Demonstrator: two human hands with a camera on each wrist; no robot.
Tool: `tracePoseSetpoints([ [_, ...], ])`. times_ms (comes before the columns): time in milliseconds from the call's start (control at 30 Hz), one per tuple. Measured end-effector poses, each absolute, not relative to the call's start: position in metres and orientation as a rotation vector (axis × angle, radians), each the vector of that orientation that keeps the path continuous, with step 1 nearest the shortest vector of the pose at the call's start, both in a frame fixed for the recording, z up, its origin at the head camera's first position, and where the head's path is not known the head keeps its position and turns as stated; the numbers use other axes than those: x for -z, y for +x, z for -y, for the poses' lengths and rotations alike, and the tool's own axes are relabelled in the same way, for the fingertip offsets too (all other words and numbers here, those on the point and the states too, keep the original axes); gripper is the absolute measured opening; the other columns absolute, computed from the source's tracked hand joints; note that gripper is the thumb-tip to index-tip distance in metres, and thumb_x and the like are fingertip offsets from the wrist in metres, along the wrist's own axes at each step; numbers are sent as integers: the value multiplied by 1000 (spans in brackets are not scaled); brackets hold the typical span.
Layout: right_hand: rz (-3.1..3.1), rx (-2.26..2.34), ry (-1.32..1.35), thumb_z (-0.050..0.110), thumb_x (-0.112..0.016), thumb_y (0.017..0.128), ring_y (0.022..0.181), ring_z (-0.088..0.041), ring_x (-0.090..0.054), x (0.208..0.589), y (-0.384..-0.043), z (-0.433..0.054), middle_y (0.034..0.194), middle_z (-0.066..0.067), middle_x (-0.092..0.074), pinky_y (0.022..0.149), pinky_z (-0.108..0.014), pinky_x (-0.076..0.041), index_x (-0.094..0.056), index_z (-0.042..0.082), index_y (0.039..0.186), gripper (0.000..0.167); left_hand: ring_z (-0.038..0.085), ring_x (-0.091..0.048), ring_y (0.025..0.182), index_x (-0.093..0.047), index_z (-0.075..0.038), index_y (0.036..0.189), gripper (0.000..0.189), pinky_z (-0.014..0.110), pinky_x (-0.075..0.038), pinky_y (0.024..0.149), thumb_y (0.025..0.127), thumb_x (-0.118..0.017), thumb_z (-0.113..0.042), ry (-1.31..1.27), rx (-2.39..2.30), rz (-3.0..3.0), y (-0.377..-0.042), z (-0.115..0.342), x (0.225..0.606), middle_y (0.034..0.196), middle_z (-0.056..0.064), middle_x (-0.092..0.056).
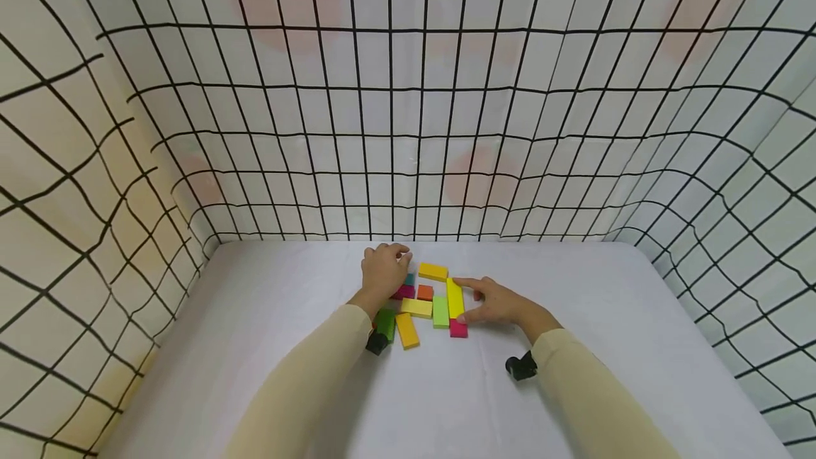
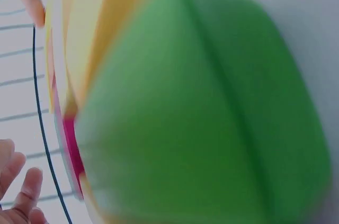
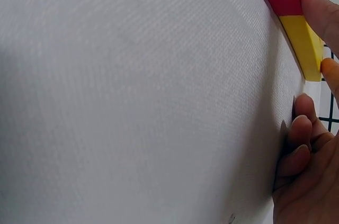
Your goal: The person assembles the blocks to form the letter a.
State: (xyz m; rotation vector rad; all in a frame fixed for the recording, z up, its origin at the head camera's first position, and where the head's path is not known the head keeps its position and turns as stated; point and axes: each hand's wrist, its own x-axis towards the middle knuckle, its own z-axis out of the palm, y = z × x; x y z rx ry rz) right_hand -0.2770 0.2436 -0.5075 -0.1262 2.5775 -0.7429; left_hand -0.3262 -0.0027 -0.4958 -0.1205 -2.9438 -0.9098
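Note:
Thumb and index finger spread wide, my right hand (image 1: 500, 302) touches the side of a long yellow block (image 1: 455, 298). The index tip is at its far end; the thumb lies where it meets a pinkish-red block (image 1: 458, 329), as the right wrist view also shows. My left hand (image 1: 384, 271) hovers at the left of the blocks with loosely bent fingers, holding nothing. Close beside it lie a teal block (image 1: 410, 279) and a magenta block (image 1: 404, 292), both partly hidden by the hand. A green block (image 2: 175, 128) fills much of the left wrist view.
Between the hands lie an orange block (image 1: 425, 292), a pale yellow block (image 1: 417, 308) and a light green block (image 1: 440, 312). One yellow block (image 1: 433, 272) is at the back, another amber one (image 1: 408, 331) in front. Black-lined white walls surround the white table (image 1: 440, 402).

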Motion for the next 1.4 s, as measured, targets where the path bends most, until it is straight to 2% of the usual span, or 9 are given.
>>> tracePoseSetpoints([
  [133,-2575,747,-109,50,-85,78,107,-24,-50,507,-276,-244,118,-5,-52,91,-42,-50,-40,40,155,90,28,-51,108,-73,-20,121,28,45,-43,96,101,-62,-36,-101,948,2999,-327,20,495,120,5,-68],
  [433,-2569,757,-95,50,-86,77,108,-25,-50,507,-276,-243,118,-6,-52,93,-45,-50,-40,40,155,91,24,-53,111,-72,-22,123,29,39,-52,95,99,-66,-37,-140,1189,3161,-326,50,502,123,4,-66],
  [700,-2557,772,-86,50,-86,76,108,-25,-50,506,-275,-243,118,-6,-52,94,-45,-50,-41,39,155,92,24,-55,112,-68,-27,120,24,38,-51,96,99,-68,-35,168,1628,3136,-330,60,512,126,2,-62],
  [967,-2554,788,-88,51,-87,75,109,-26,-49,505,-276,-245,118,-6,-52,93,-45,-50,-42,40,155,92,25,-57,107,-70,-23,114,24,37,-50,93,95,-72,-37,143,1607,3105,-334,61,513,120,4,-65],
  [1200,-2548,794,-89,50,-87,75,110,-26,-49,504,-276,-244,118,-7,-51,93,-45,-49,-41,39,155,92,24,-59,100,-71,-19,115,30,34,-53,87,93,-74,-39,133,1541,3072,-334,56,512,117,6,-67],
  [1400,-2550,784,-88,51,-87,76,110,-26,-49,506,-277,-244,118,-6,-51,95,-44,-49,-41,40,155,92,24,-59,99,-73,-19,114,31,35,-50,85,93,-74,-41,176,1450,3071,-330,49,506,113,6,-69],
])
